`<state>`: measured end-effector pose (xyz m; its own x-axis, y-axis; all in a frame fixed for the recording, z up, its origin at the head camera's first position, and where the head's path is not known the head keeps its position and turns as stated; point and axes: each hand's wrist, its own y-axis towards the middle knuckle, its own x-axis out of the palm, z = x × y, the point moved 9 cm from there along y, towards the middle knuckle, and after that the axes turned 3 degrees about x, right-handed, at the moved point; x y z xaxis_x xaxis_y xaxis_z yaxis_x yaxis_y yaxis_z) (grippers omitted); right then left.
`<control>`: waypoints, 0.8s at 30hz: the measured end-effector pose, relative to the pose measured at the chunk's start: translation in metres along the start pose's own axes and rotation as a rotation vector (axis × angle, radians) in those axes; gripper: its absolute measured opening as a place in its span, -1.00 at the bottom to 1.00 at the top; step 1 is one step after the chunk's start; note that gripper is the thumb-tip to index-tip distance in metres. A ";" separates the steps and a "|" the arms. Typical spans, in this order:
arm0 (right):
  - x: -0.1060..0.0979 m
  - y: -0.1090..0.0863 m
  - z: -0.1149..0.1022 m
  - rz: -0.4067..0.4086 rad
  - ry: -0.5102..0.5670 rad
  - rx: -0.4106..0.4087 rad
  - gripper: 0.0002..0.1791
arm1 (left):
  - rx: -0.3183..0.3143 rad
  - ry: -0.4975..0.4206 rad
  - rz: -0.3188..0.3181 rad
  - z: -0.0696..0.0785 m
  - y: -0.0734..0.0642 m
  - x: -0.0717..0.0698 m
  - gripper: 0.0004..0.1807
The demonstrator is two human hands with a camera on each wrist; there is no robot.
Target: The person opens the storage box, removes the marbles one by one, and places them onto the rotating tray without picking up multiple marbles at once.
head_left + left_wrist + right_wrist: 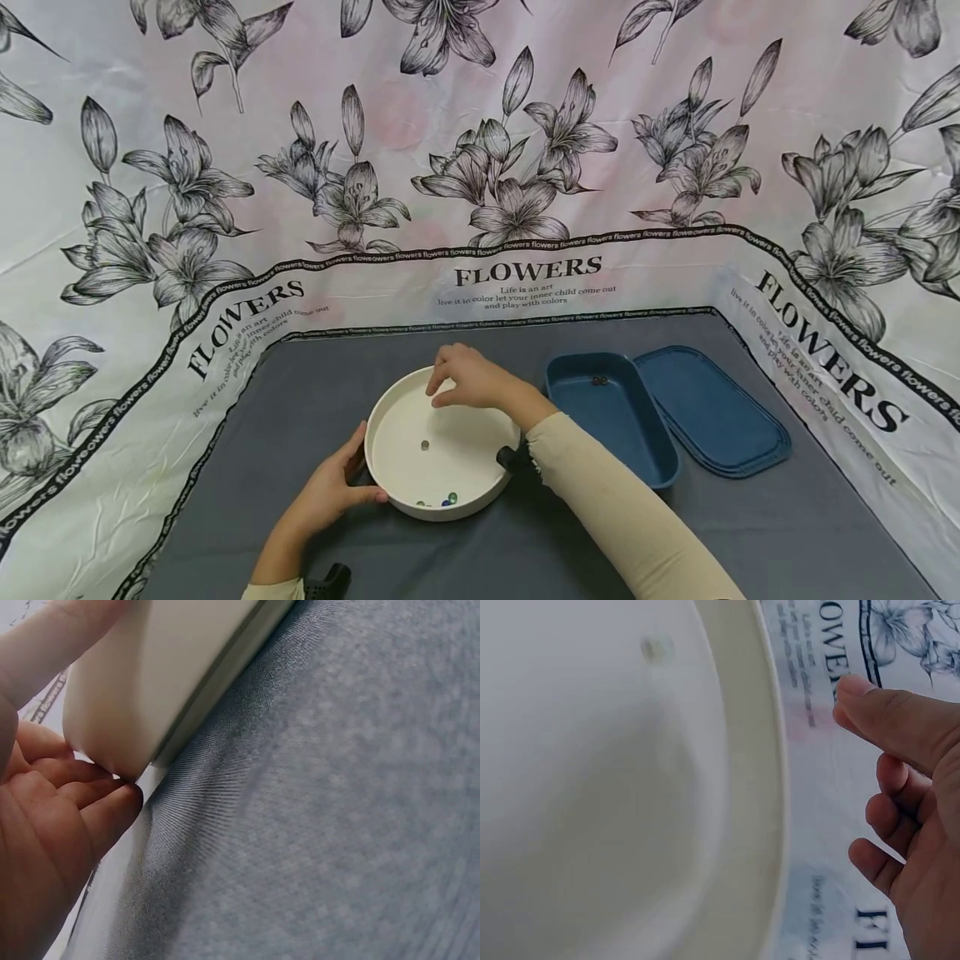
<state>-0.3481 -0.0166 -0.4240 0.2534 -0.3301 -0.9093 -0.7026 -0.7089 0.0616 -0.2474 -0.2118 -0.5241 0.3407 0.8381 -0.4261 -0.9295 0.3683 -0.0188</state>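
Observation:
A round cream dish (397, 467) with a low wall stands before me. My left hand (330, 487) grips its left side, with the thumb near the rim and the fingers round the wall. In the left wrist view the fingertips touch the dish's lower edge (124, 742). My right hand (468, 379) hovers over the far part of the dish, its fingers bent and thumb near the index fingertip; I see nothing between them. A small greyish bead (424, 446) lies on the dish floor. Several glass beads (450, 499), some blue and green, lie along the near wall.
A blue rectangular box (615, 425) stands right of the dish, with a few small brown pieces (599, 381) at its far end. Its blue lid (720, 412) lies beside it. Grey cloth (300, 400) covers the table, before a flower-printed sheet (390, 192).

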 end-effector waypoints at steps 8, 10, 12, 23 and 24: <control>-0.065 -0.033 0.024 0.150 -0.013 0.024 -0.79 | -0.010 -0.013 0.015 0.000 0.003 0.003 0.41; -0.079 -0.040 0.030 0.178 -0.033 0.029 -0.79 | -0.013 0.003 0.019 0.001 0.003 0.001 0.41; -0.091 -0.048 0.035 0.193 -0.062 0.036 -0.79 | -0.019 0.015 0.021 0.002 0.003 0.000 0.41; -0.122 -0.096 0.072 0.237 -0.178 0.069 -0.78 | -0.022 0.034 0.017 -0.001 0.003 -0.001 0.40; -0.125 -0.101 0.075 0.243 -0.182 0.074 -0.77 | -0.019 0.029 0.019 -0.001 0.004 -0.001 0.40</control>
<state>-0.3592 0.1429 -0.3475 -0.0467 -0.3629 -0.9307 -0.7762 -0.5732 0.2625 -0.2513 -0.2119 -0.5242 0.3184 0.8328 -0.4528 -0.9386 0.3439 -0.0276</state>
